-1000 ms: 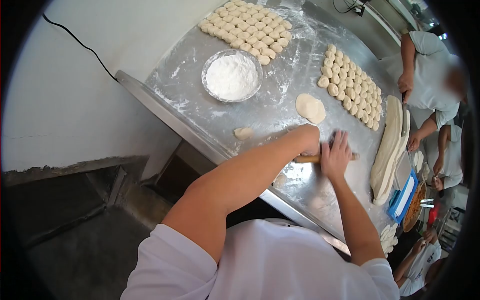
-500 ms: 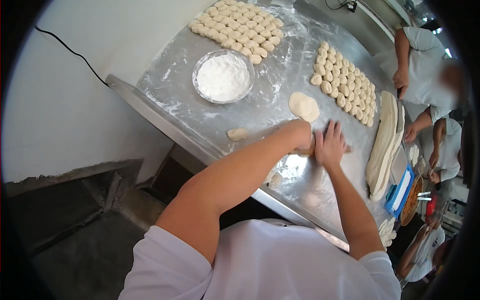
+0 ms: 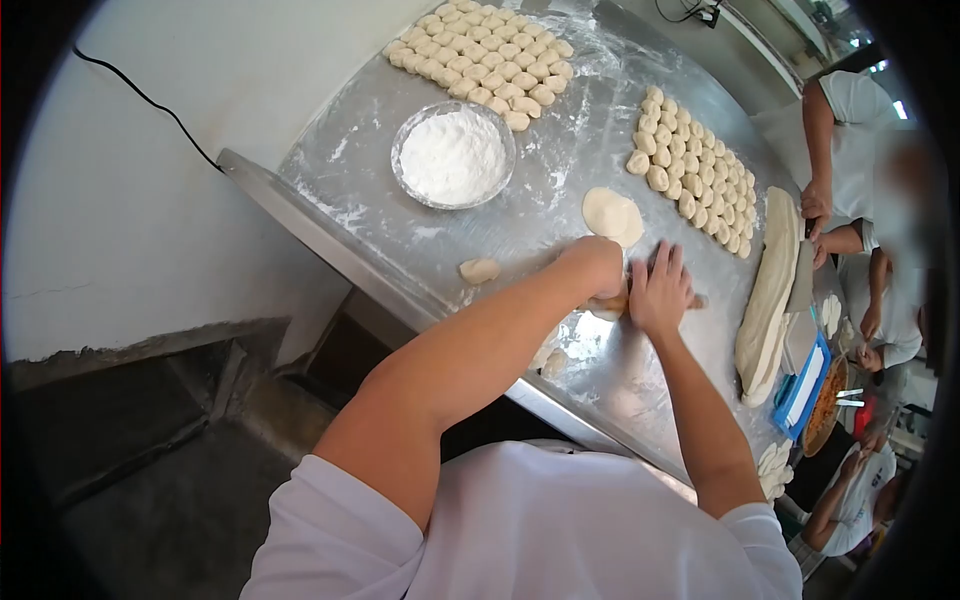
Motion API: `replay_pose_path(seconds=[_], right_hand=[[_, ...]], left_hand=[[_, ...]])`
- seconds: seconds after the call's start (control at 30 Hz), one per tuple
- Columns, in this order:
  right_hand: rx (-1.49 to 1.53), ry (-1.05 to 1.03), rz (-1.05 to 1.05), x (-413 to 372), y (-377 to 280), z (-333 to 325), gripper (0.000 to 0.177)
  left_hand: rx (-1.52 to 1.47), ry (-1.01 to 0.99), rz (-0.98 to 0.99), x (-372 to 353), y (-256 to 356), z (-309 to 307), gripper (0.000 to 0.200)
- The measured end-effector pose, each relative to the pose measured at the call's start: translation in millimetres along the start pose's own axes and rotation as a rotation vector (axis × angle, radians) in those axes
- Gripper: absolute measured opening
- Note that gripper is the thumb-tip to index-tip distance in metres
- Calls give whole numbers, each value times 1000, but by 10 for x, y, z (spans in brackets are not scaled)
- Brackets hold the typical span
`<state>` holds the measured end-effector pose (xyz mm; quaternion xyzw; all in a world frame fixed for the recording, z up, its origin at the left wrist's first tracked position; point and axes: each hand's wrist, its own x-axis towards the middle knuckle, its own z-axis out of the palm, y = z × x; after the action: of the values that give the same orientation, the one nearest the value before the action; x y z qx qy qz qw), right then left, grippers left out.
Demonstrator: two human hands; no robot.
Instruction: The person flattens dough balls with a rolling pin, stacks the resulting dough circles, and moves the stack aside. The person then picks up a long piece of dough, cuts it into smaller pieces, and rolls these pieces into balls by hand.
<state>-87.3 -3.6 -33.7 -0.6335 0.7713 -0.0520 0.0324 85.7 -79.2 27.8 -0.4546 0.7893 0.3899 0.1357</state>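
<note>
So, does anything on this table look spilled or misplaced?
Loose flour is smeared across the steel table around the flour bowl, and one dough piece lies alone near the edge, apart from the neat rows.

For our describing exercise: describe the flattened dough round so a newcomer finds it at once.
On the steel table, look between the bowl of flour and the right-hand block of dough balls. Just beyond the left hand lies the flattened dough round: the only thin, flat disc among small plump balls.

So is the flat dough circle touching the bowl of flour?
Apart. The head view shows bare table between the flat dough circle and the bowl of flour.
</note>
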Motion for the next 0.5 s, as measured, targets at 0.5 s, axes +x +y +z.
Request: replay_pose_path(seconds=[0.5], right_hand=[[28, -6, 26, 158, -78, 78, 65]], left_hand=[[-119, 156, -9, 87, -103, 213, 28]])
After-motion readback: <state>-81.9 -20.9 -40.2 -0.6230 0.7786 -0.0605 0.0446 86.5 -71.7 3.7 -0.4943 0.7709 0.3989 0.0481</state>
